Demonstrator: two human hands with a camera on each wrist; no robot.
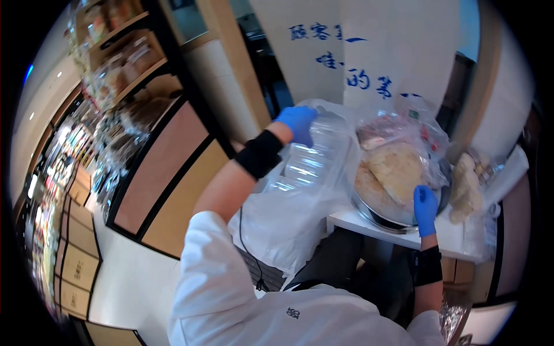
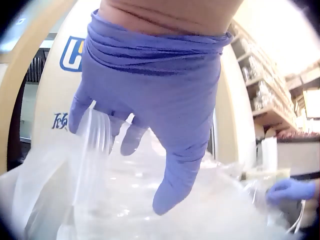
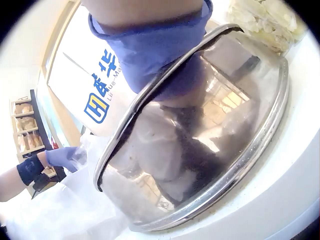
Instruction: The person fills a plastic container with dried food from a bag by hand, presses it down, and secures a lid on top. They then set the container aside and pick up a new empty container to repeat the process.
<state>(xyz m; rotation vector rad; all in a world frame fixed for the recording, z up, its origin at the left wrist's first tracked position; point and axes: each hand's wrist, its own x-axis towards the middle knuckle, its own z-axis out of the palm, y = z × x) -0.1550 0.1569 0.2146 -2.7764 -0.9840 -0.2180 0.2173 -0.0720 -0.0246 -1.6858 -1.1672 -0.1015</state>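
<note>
My blue-gloved left hand (image 1: 299,123) is over the far end of clear plastic containers (image 1: 306,161) inside a white plastic bag (image 1: 271,230). In the left wrist view its fingers and thumb (image 2: 172,187) point down, spread apart, beside ridged clear plastic (image 2: 92,150). My gloved right hand (image 1: 426,210) is at the near right rim of a metal basin (image 1: 378,218), beside round flat breads (image 1: 397,173). The basin wall (image 3: 225,165) hides its fingers in the right wrist view, so its grip cannot be made out. A clear bag (image 1: 430,138) partly covers the breads.
A white table (image 1: 461,245) bears the basin. Right of it lie a bag of pale pieces (image 1: 466,184) and a white roll (image 1: 508,173). Shelves with packaged goods (image 1: 135,60) stand at left; a panel with blue writing (image 1: 369,52) rises behind.
</note>
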